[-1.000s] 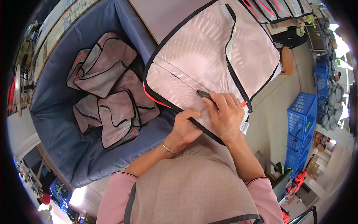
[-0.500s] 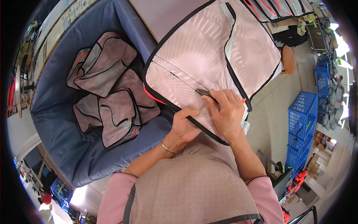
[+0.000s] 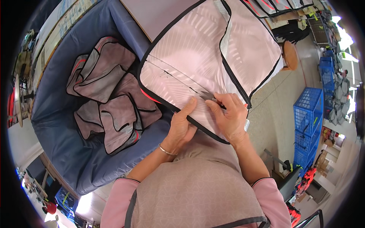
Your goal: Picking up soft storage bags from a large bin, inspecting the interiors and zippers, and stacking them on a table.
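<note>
The left hand (image 3: 182, 127) pressed flat, fingers spread, on the near edge of a pink black-trimmed fabric panel (image 3: 197, 64) lying on the table (image 3: 152, 15). The right hand (image 3: 228, 117) pinched small snips (image 3: 207, 95) against its seam. Beyond, finished pieces (image 3: 108, 95) filled a blue bin (image 3: 57, 125).

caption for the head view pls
Right hand runs small snips along a pale vest panel while left hand pins it.

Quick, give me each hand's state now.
Left hand: open, pressing the pink panel.
Right hand: closed on a small dark tool.
</note>
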Demonstrator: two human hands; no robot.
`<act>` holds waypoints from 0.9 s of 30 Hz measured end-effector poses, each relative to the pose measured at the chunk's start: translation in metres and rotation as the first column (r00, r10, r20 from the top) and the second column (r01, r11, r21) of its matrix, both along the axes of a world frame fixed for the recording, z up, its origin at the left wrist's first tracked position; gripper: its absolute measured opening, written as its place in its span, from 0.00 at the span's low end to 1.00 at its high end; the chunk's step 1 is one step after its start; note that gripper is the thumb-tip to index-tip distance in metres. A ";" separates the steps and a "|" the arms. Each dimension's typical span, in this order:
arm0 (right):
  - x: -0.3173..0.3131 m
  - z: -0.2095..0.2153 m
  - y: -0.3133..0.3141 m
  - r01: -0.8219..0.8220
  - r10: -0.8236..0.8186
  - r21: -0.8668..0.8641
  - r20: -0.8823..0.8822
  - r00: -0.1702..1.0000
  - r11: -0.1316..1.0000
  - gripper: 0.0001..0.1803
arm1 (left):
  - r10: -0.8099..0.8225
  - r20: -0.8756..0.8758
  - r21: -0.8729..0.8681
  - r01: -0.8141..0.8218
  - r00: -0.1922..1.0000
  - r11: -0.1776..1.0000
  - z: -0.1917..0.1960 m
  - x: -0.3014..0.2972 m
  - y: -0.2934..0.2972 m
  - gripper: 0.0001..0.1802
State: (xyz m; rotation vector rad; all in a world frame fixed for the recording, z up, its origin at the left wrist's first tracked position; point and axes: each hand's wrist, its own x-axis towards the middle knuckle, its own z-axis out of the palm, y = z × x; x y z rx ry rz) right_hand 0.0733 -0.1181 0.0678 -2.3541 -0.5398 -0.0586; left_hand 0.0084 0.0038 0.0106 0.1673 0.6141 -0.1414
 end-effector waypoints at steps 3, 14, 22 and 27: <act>-0.002 0.001 0.003 -0.043 0.074 -0.156 0.198 0.977 0.987 0.13 | 0.007 0.026 -0.019 -0.007 1.000 1.000 0.001 0.001 -0.002 0.18; 0.010 -0.046 -0.024 0.406 -0.108 0.361 -0.621 0.776 0.839 0.07 | 0.130 0.013 0.424 -0.123 0.991 0.897 -0.018 0.000 0.029 0.22; 0.008 -0.049 -0.015 0.421 -0.092 0.428 -0.606 0.790 0.800 0.08 | 0.097 -0.006 0.590 -0.075 0.995 0.804 -0.014 0.015 0.021 0.22; -0.009 -0.009 -0.009 0.245 -0.177 0.220 -0.289 0.941 0.944 0.12 | 0.065 -0.002 0.359 -0.060 0.998 0.932 -0.002 0.011 0.016 0.22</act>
